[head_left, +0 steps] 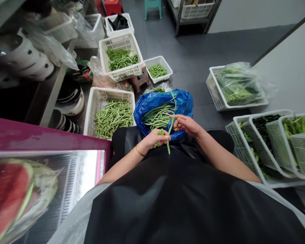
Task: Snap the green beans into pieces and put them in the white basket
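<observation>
My left hand (155, 139), with a gold bangle on its wrist, grips a few short pieces of green long bean (159, 137) above my lap. My right hand (185, 124) pinches a long green bean (170, 130) between its fingertips, and that bean hangs down past both hands. On my lap, a blue plastic bag (184, 101) holds a bundle of long beans (157, 116). To the left of the bag, a white plastic basket (91, 113) is heaped with cut green beans (113, 118).
A white basket (120, 73) of cut beans and a smaller one (165, 66) stand on the floor ahead. Bagged greens fill a basket (216, 91) to the right. Tilted baskets of leafy greens (269, 142) sit at far right. A glass-fronted display case (78, 179) with cut watermelon lies at lower left.
</observation>
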Available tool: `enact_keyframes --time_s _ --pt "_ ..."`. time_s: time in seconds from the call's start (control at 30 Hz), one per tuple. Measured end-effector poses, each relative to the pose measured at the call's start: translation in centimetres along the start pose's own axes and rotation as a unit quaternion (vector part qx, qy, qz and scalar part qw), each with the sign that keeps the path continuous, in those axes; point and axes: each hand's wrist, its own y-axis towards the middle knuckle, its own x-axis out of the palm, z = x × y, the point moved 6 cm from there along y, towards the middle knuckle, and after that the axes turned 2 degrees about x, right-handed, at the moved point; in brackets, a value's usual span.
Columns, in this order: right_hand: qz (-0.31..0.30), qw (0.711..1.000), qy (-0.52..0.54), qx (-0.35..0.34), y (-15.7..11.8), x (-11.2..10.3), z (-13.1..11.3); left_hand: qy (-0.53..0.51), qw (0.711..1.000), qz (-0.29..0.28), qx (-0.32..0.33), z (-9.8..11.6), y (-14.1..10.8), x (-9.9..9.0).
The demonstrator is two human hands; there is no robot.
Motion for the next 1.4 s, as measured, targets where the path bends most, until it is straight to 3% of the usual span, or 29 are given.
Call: enact_keyframes --time_s 0.07,0.13,0.23,0.33,0.4,0.47,0.53,0.6,0.67,0.73,0.8,0.87,0.93,1.0,1.07,1.13,1.2,1.27,1.33,1.4 --pt "0.061 0.995 -0.039 -0.072 -0.5 0.4 -2.3 -0.031 0.999 0.026 -0.012 -0.3 0.4 -0.6" --pt "0.103 0.972 -0.139 -0.161 -1.8 1.6 -4.3 -0.094 0.992 0.078 -0.016 -0.7 0.9 -1.7" --pt "0.064 0.933 -0.254 -0.246 -3.9 4.6 -5.0 -0.180 0.968 0.174 -0.032 -1.8 1.4 -3.9" --pt "0.012 0.954 -0.233 -0.189 -4.0 5.7 -3.0 -0.187 0.960 0.207 -0.025 -2.1 1.6 -4.8" --pt "-0.013 0.973 -0.197 -0.124 -3.3 5.2 -1.4 -0.152 0.976 0.155 -0.030 -1.9 1.6 -4.1" --pt "-0.040 0.971 -0.215 -0.098 -2.6 4.4 -0.6 -0.097 0.991 0.073 -0.064 -1.8 1.4 -2.9" --pt "-0.092 0.942 -0.300 -0.116 -2.4 3.9 -0.5 -0.031 0.995 0.005 -0.097 -1.8 1.0 -2.0" --pt "-0.163 0.891 -0.398 -0.148 -2.8 4.1 -0.4 0.045 0.993 -0.044 -0.102 -1.7 0.8 -1.6" --pt "-0.198 0.839 -0.482 -0.159 -3.1 4.4 0.1 0.119 0.987 -0.059 -0.088 -1.6 0.9 -1.5" --pt "-0.158 0.806 -0.553 -0.138 -2.6 4.3 0.9 0.147 0.987 -0.016 -0.066 -1.6 1.4 -1.9" --pt "-0.074 0.799 -0.586 -0.110 -1.5 4.1 1.6 0.097 0.992 0.063 -0.056 -1.9 2.1 -2.6" --pt "0.007 0.822 -0.560 -0.105 -0.1 3.9 2.0 0.000 0.991 0.120 -0.066 -2.6 2.6 -2.9" --pt "0.074 0.854 -0.504 -0.110 1.4 3.3 2.0 -0.088 0.984 0.127 -0.089 -3.4 3.0 -2.7" --pt "0.068 0.879 -0.460 -0.104 3.1 2.8 1.8 -0.143 0.978 0.115 -0.101 -3.8 3.2 -2.6" --pt "-0.036 0.888 -0.451 -0.077 4.9 2.7 1.7 -0.172 0.973 0.120 -0.096 -3.7 3.2 -3.1" --pt "-0.123 0.871 -0.474 -0.035 6.8 2.2 1.6 -0.189 0.967 0.152 -0.078 -3.5 3.2 -4.3" --pt "-0.088 0.836 -0.542 0.014 9.1 0.7 1.4 -0.204 0.959 0.185 -0.063 -3.4 3.2 -5.6" --pt "-0.031 0.779 -0.624 0.058 11.3 -0.5 1.7 -0.218 0.954 0.200 -0.055 -3.2 3.3 -6.4" --pt "-0.038 0.731 -0.675 0.088 13.0 -0.7 2.7 -0.227 0.953 0.191 -0.056 -3.0 3.4 -6.7" --pt "-0.060 0.715 -0.690 0.097 13.8 -0.6 3.4 -0.230 0.955 0.174 -0.066 -3.0 3.5 -6.7"
